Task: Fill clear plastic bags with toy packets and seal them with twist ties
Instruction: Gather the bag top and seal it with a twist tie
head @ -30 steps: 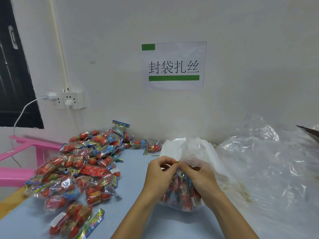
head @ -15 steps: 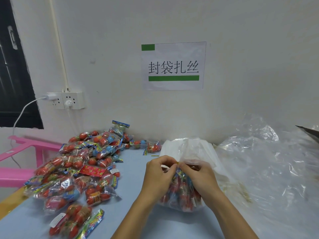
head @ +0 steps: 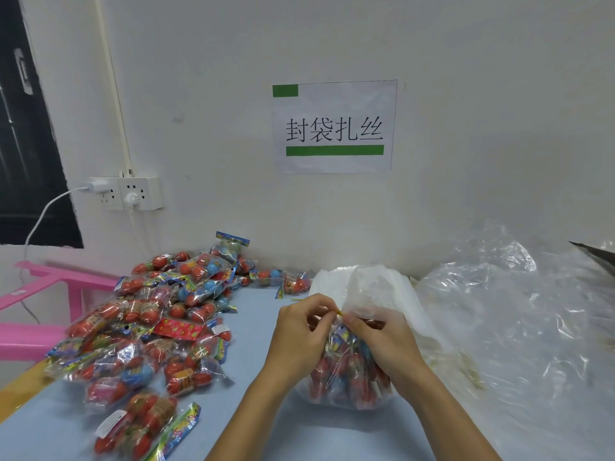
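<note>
Clear bag (head: 349,377) sitting filled at counter (head: 266,427) front edge; left hand (head: 299,331) and right hand (head: 382,341) fingers pinching yellow twist tie (head: 338,312) at neck, seal looking unfinished. Loose toy packets (head: 149,327) piling at left edge, awaiting bagging.

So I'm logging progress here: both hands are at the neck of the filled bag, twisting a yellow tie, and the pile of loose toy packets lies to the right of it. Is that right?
Not quite. The head view shows the pile of loose toy packets to the left of the filled bag, not the right. The rest holds: the left hand and right hand pinch the yellow tie at its neck.
</note>
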